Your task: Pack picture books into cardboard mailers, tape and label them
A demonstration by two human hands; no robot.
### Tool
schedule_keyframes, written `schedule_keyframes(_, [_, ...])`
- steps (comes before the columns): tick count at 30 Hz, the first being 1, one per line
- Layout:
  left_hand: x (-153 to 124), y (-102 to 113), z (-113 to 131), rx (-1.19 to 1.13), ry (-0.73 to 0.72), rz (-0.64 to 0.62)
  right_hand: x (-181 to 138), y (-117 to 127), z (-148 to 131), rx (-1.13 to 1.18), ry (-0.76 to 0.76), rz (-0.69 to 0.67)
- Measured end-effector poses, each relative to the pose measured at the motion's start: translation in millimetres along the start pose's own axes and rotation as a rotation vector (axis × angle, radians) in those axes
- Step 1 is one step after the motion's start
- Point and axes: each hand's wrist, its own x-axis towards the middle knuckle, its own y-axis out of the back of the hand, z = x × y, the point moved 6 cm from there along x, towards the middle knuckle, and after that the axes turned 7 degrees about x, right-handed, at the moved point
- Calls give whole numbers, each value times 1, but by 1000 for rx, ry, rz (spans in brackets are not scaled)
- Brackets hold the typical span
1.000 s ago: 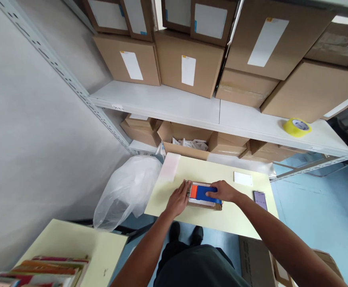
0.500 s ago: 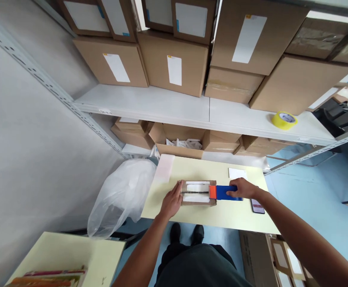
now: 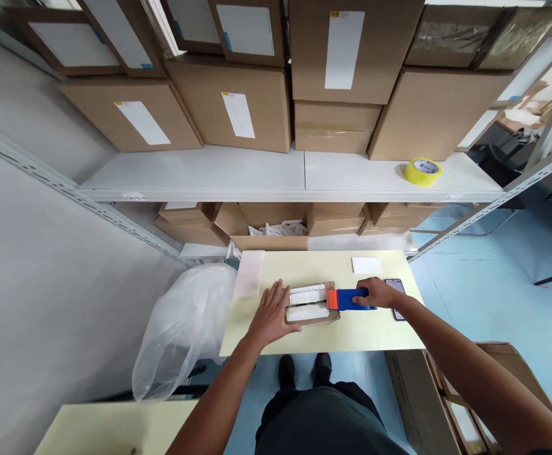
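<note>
Fingers of the left hand (image 3: 270,318) are laid slightly spread, thumb held apart, against the left end of a small cardboard box (image 3: 310,311), just below and right of the frame's centre. By the curled fingers of the right hand (image 3: 374,293), a blue tool (image 3: 347,300) is gripped, its orange end placed over the box's right end; whether the box is pressed by it cannot be told. Two white strips are shown on the box, divided by a dark line. Box and tool are set above a pale yellow table (image 3: 266,341). Right of centre, a phone (image 3: 396,285) is partly covered by the right wrist, and a white card (image 3: 366,265) is placed beyond that hand. At lower left, a clear plastic bag (image 3: 186,316) is slumped beside the table. Across the upper half, a white shelf (image 3: 210,170) is stacked with brown cartons (image 3: 261,82); at its right, a yellow tape roll (image 3: 417,175) is rested.
</note>
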Motion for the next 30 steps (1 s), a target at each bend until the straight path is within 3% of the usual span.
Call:
schedule_keyframes(5, [26,-6,30,153,-124,-81,2,1,0,-21,27,-2])
schedule_keyframes(12, [21,-8,22,176,-203,9,4,7,3,-56,56,15])
schedule_keyframes(23, [20,-11,17,213,-240,1,-8,19,4,-37,139,67])
schedule_keyframes(30, [19,-19,9,204,-271,9,-13,15,19,-166,135,69])
